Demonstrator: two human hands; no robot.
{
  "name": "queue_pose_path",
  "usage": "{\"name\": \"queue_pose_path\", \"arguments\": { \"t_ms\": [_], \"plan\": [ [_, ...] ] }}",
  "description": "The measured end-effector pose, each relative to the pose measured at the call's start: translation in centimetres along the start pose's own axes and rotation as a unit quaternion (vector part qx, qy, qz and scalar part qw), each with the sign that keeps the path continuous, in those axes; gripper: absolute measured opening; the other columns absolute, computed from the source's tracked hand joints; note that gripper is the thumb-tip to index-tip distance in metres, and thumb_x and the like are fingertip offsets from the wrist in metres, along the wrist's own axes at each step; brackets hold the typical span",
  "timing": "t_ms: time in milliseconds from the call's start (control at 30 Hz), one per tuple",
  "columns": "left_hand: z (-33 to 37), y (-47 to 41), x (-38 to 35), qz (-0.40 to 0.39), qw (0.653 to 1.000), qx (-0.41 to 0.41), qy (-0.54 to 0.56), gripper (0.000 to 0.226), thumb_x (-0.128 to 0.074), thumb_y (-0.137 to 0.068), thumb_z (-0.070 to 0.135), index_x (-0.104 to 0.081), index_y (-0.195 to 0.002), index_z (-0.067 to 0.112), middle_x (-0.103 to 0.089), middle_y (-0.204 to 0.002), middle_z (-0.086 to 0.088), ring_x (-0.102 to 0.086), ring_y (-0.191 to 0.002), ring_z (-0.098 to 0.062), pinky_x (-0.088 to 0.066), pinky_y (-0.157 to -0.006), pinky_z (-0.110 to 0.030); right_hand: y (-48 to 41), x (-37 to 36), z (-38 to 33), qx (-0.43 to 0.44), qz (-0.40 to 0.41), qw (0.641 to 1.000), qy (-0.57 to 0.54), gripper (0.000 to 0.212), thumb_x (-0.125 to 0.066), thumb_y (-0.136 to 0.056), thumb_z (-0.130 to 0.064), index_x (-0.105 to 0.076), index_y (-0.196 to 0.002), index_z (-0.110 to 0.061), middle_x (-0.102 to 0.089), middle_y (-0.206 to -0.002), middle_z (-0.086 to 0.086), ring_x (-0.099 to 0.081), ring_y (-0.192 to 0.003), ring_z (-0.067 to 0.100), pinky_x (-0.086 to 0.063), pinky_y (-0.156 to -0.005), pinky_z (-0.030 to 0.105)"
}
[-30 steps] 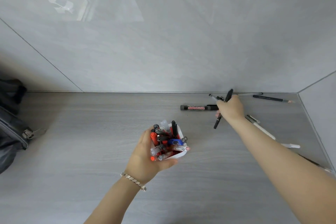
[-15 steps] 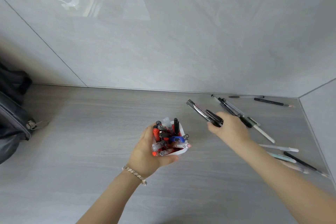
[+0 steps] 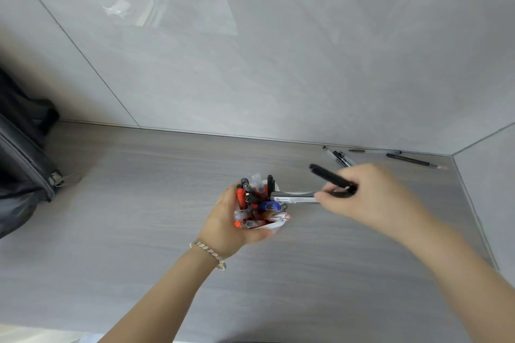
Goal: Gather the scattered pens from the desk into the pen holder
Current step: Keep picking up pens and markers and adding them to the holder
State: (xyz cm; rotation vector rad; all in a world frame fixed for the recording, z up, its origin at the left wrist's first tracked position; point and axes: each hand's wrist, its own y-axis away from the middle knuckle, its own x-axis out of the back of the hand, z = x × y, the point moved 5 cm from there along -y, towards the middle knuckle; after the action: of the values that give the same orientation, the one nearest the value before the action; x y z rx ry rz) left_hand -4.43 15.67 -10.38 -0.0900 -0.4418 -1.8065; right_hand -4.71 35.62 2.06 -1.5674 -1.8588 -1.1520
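My left hand [image 3: 227, 227] grips a white pen holder [image 3: 274, 227] crammed with red, black, blue and clear pens, held just above the grey desk. My right hand [image 3: 370, 198] is closed on a bunch of pens: a black marker [image 3: 330, 177] sticks up and to the left, and a whiteboard marker [image 3: 294, 197] lies level with its tip reaching the holder's right rim. More pens [image 3: 338, 159] lie at the back right by the wall, with a dark pencil [image 3: 409, 160] beside them.
A black bag [image 3: 25, 164] sits at the desk's left edge. Grey walls close the desk at the back and at the right [image 3: 487, 189]. A silver bracelet [image 3: 209, 253] is on my left wrist.
My right hand lifted pens from the back right and carried them left to the holder's rim. The holder and my left hand stayed about where they were.
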Motion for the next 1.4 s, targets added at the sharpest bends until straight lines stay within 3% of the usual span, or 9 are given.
{"name": "queue_pose_path", "arguments": {
  "t_ms": [200,367,500,600,667,800,1033,1200,1400],
  "plan": [
    [-0.3,-0.1,0.1,-0.004,1.0,-0.001,-0.017,0.083,-0.083,-0.042,0.042,-0.047,-0.115,0.027,-0.063,-0.112,0.006,-0.059,-0.109,-0.012,-0.048,-0.095,-0.035,-4.1,-5.2,-5.4,0.101,-0.003,0.978,0.18,0.036,-0.051,-0.084,-0.036,-0.039,-0.056,-0.016,-0.052,-0.058,0.004,-0.056,-0.07,0.032,-0.027,-0.048,0.029],
    [0.2,0.1,0.1,-0.014,1.0,0.004,-0.009,0.066,-0.082,-0.042,0.039,-0.049,-0.097,0.024,-0.06,-0.089,0.009,-0.06,-0.082,-0.008,-0.051,-0.076,-0.028,-4.6,-9.1,-7.8,0.208,0.061,0.958,0.187,0.031,-0.035,-0.095,-0.038,-0.049,-0.095,-0.011,-0.059,-0.098,0.012,-0.061,-0.083,0.036,-0.028,-0.058,0.034],
    [0.8,0.1,0.0,-0.011,1.0,-0.003,-0.008,0.067,-0.077,-0.039,0.048,-0.046,-0.096,0.034,-0.062,-0.095,0.008,-0.06,-0.09,-0.006,-0.048,-0.078,-0.018,-3.9,-9.0,-5.0,0.217,0.098,0.959,0.152,0.033,-0.039,-0.094,-0.037,-0.051,-0.102,-0.007,-0.049,-0.1,0.017,-0.057,-0.082,0.035,-0.034,-0.057,0.035],
    [1.8,0.4,-0.2,-0.009,1.0,-0.026,0.004,0.068,-0.087,-0.046,0.027,-0.046,-0.099,0.027,-0.06,-0.095,0.011,-0.06,-0.086,0.009,-0.044,-0.073,-0.004,-3.2,-8.2,-2.5,0.2,0.045,0.979,0.004,0.038,-0.033,-0.091,-0.04,-0.05,-0.113,-0.014,-0.042,-0.101,0.006,-0.051,-0.089,0.024,-0.039,-0.07,0.028],
    [1.6,0.3,-0.4,-0.024,0.999,-0.03,0.028,0.061,-0.083,-0.055,-0.003,-0.046,-0.099,0.018,-0.06,-0.096,0.01,-0.06,-0.082,0.017,-0.044,-0.072,-0.001,-2.2,-6.0,-0.8,0.147,0.136,0.965,-0.168,0.036,-0.031,-0.088,-0.034,-0.054,-0.109,-0.017,-0.048,-0.096,0.0,-0.049,-0.086,0.011,-0.036,-0.076,0.009],
    [0.8,0.2,-0.6,-0.039,0.998,-0.013,0.045,0.064,-0.088,-0.05,0.015,-0.049,-0.1,0.025,-0.064,-0.107,0.003,-0.065,-0.097,-0.001,-0.05,-0.087,-0.018,0.5,-4.4,2.7,0.066,0.222,0.899,-0.372,0.024,-0.034,-0.09,-0.027,-0.051,-0.102,-0.038,-0.055,-0.073,-0.02,-0.057,-0.075,-0.001,-0.045,-0.082,0.011],
    [1.4,0.2,-0.5,-0.018,0.999,-0.039,0.001,0.065,-0.086,-0.052,-0.001,-0.045,-0.093,0.03,-0.058,-0.091,0.015,-0.058,-0.079,0.02,-0.042,-0.068,0.001,1.8,-5.1,1.2,0.111,0.251,0.822,-0.499,0.026,-0.039,-0.094,-0.004,-0.049,-0.1,-0.026,-0.07,-0.082,-0.017,-0.067,-0.087,0.004,-0.052,-0.085,0.018],
    [0.9,0.2,-0.3,-0.014,0.999,-0.036,-0.013,0.059,-0.084,-0.056,0.003,-0.046,-0.097,0.024,-0.057,-0.087,0.015,-0.057,-0.075,0.018,-0.044,-0.068,-0.004,1.1,-9.2,-0.6,0.154,0.167,0.94,-0.253,0.037,-0.052,-0.088,-0.017,-0.046,-0.111,-0.045,-0.068,-0.101,-0.005,-0.062,-0.093,0.008,-0.048,-0.081,0.012],
    [0.6,0.4,-0.7,-0.043,0.998,-0.021,0.041,0.088,-0.078,-0.061,-0.008,-0.03,-0.127,0.025,-0.052,-0.119,0.008,-0.056,-0.092,0.019,-0.048,-0.077,-0.004,1.0,-11.8,0.0,0.197,0.208,0.957,0.05,0.042,-0.025,-0.098,-0.03,-0.053,-0.121,-0.009,-0.047,-0.138,0.005,-0.033,-0.13,0.016,-0.016,-0.111,0.032]
  ]
}}
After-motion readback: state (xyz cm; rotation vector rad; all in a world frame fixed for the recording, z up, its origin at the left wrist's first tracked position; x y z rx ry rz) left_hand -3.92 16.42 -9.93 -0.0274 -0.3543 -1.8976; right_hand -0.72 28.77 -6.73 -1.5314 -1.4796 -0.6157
